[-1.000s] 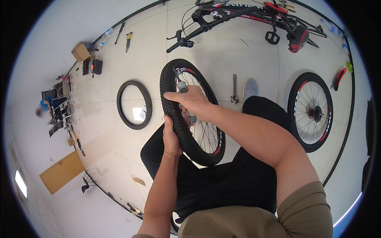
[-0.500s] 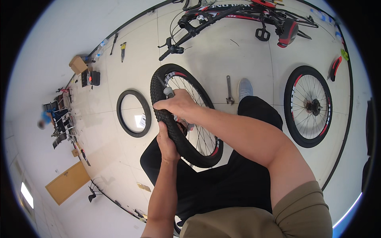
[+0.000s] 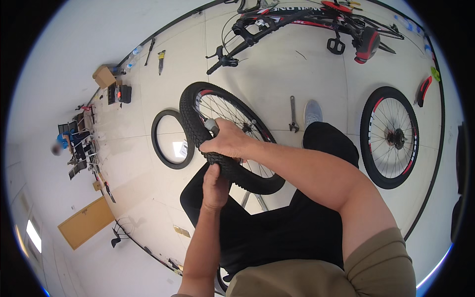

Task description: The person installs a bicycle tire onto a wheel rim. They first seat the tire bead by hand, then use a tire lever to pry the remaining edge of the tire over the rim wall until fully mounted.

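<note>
A bicycle wheel with a knobby black tyre leans tilted over my lap. My right hand is closed around the grey handle of a slim tool, which looks like a screwdriver; its shaft meets the tyre at the rim edge. The thumb of that hand presses on the tread, and its other fingers are partly hidden behind the handle. Lower on the tyre, my left hand grips from below, thumb against the tread, fingers tucked out of sight. A loose tyre lies on the floor just left of the wheel.
An adjustable wrench lies beside my shoe. Farther right is a second wheel with a cassette. A bicycle frame lies at the far side. Far left are a yellow-handled tool, a cardboard box and a person.
The wheel has tilted and turned, its top shifting left and its lower end rising to the right. Both hands have moved slightly down and right with it, keeping their grips. The view has shifted slightly.
</note>
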The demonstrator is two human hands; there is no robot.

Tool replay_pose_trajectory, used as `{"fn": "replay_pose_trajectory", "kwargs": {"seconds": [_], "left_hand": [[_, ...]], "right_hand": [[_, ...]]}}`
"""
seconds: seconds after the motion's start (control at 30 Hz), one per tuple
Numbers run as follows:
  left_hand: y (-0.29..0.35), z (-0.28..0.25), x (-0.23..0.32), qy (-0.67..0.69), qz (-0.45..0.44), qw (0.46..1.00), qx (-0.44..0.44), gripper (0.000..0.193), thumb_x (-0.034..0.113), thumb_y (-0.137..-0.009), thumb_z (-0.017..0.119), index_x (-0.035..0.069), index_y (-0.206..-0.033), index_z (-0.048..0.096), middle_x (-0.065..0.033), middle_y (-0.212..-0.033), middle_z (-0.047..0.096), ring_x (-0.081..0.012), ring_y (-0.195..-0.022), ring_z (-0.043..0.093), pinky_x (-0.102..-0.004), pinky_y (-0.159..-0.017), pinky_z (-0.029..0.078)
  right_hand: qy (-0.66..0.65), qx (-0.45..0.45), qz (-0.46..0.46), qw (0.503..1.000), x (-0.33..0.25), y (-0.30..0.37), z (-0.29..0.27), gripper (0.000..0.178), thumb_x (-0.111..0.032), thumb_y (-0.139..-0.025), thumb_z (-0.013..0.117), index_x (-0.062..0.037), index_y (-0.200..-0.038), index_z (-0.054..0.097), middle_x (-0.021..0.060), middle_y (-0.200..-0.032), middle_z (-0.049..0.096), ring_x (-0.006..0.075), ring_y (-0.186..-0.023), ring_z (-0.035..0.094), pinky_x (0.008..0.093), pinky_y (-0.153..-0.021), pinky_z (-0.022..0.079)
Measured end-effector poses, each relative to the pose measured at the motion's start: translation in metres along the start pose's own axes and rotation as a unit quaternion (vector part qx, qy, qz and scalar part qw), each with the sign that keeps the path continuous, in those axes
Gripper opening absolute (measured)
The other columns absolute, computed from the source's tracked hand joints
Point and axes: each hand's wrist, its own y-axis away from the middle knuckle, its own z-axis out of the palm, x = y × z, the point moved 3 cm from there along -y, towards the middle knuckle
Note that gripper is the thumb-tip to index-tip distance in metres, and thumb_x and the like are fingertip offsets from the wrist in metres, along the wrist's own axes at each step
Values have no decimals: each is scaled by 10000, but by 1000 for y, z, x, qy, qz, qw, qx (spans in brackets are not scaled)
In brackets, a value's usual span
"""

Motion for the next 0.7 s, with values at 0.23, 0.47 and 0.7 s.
{"fn": "replay_pose_trajectory", "kwargs": {"seconds": [0.23,0.47,0.7], "left_hand": [[-50,4,96,-45,-11,974,223,772,761,-975,388,66,-1275,541,-141,-1159,618,-284,-1153,560,-497,-1000,440],[-117,-25,100,-13,-120,987,109,567,603,-1056,422,78,-1106,629,-140,-819,655,-261,-679,648,-398,-596,577],[-84,1,81,-63,-102,983,137,666,642,-1042,401,8,-1075,602,-148,-830,655,-262,-603,634,-379,-547,568]], "right_hand": [[17,-35,-14,999,9,1,8,704,-356,-630,807,83,-1144,613,213,-1056,678,312,-1012,661,374,-898,525],[-41,-75,-16,996,14,6,23,415,-329,-752,807,11,-935,655,91,-861,633,207,-779,608,357,-665,493],[-264,70,140,952,22,-17,-4,110,-114,-814,634,-5,-819,620,77,-699,591,162,-551,543,341,-456,410]]}}
